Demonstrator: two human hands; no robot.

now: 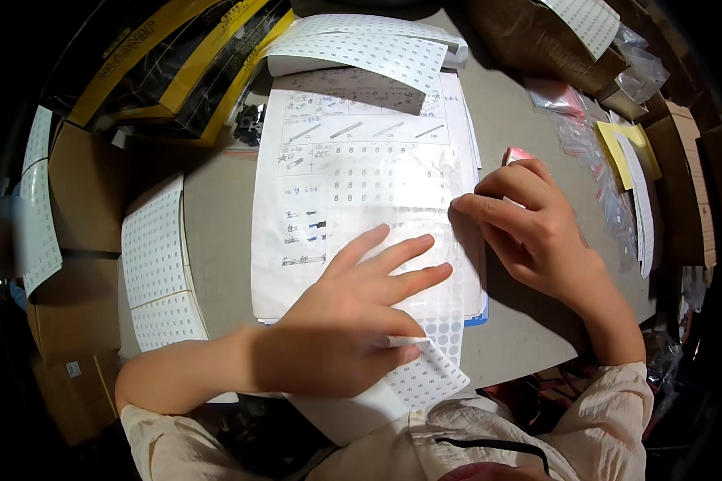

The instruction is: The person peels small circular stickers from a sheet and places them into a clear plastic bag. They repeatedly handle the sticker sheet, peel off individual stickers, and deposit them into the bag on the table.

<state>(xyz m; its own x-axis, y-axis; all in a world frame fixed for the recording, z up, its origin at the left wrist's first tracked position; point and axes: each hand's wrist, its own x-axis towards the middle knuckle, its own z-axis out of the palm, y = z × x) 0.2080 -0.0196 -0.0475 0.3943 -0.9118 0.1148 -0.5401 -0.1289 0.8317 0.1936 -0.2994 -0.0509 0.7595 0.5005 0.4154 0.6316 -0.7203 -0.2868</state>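
Observation:
A white sheet of small round stickers, printed with rows of small marks, lies over a larger paper with drawings and handwriting. My left hand rests across its lower part, three fingers spread flat. Between the thumb and index finger it pinches the folded-up near end of the sheet, where die-cut circles show. At the sheet's right edge, my right hand is curled with the index fingertip touching the rows; what it pinches is hidden. Behind its knuckles, a small red-and-white item shows in part.
Curled sticker sheets lie at the far end of the paper. More sheets stack at the left. Black-and-yellow boxes stand far left. Clear plastic bags, a yellow slip and cardboard boxes line the right side.

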